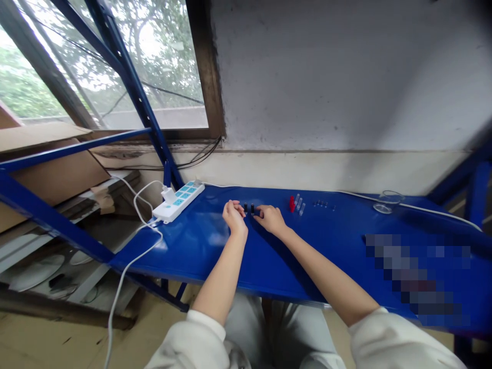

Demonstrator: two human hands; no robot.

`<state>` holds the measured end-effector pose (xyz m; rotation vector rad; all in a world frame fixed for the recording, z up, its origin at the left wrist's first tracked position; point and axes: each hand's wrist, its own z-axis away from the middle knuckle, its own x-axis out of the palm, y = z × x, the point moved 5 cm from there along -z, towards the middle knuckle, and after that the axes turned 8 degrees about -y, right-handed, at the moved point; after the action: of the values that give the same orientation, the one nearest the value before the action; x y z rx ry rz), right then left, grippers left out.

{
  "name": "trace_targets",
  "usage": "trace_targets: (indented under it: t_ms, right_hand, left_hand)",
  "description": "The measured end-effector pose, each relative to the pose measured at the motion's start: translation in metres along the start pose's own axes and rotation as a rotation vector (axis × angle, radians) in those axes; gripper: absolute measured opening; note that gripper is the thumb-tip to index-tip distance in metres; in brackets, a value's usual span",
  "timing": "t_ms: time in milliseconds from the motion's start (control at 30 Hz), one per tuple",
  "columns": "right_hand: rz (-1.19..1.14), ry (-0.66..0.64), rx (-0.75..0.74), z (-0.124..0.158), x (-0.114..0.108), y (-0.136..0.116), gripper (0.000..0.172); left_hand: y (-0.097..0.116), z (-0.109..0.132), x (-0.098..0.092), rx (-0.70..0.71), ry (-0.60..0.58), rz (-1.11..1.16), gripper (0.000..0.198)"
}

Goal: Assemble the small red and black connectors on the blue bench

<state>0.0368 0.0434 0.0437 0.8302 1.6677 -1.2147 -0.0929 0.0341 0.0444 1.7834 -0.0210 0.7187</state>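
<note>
Two small dark cylinders stand upright side by side on the blue table, between my hands. The left cylinder (245, 207) is beside the fingertips of my left hand (234, 216), whose fingers are curled. Close to the right cylinder (252, 208), the thumb and forefinger of my right hand (269, 219) come together at its lower right side; whether they grip it is too small to tell. Right of my hands lie a red piece (292, 204) and several clear tubes (299, 204). Farther right are several tiny parts (320, 203).
A white power strip (179, 202) with a plugged-in cable lies at the left of the blue table (192, 251). A clear glass dish (386, 202) sits at the back right. Blue metal posts rise at both sides; a blurred patch covers the right front.
</note>
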Motion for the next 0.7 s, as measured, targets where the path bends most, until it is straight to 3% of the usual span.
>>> trace_targets:
  t_ms: [67,133,233,300,367,433,533,700]
  right_hand:
    - [0.006,0.046,-0.004,0.012,-0.019,0.005,0.022]
    - [-0.045,0.023,0.061,0.024,-0.037,0.022,0.018]
    - [-0.054,-0.03,0.246,0.04,-0.057,0.062,0.018]
    - [-0.013,-0.063,0.392,0.049,-0.063,0.09,0.018]
    - [0.017,-0.052,0.524,0.056,-0.062,0.112,0.021]
    - [0.02,-0.004,0.59,0.06,-0.058,0.125,0.03]
    - [0.055,0.047,0.596,0.06,-0.05,0.13,0.036]
    - [0.102,0.086,0.568,0.057,-0.04,0.128,0.031]
  left_hand:
    - [0.005,0.006,0.005,0.073,-0.059,-0.074,0.028]
    - [0.01,0.018,0.016,0.184,-0.195,-0.218,0.031]
    - [0.008,0.05,0.046,0.377,-0.552,-0.592,0.029]
    - [-0.003,0.074,0.069,0.5,-0.835,-0.857,0.029]
    - [-0.018,0.089,0.085,0.565,-1.021,-1.055,0.039]
    - [-0.032,0.091,0.095,0.56,-1.055,-1.195,0.049]
    - [-0.049,0.081,0.105,0.543,-1.001,-1.307,0.052]
    - [-0.068,0.066,0.117,0.527,-0.957,-1.365,0.04]
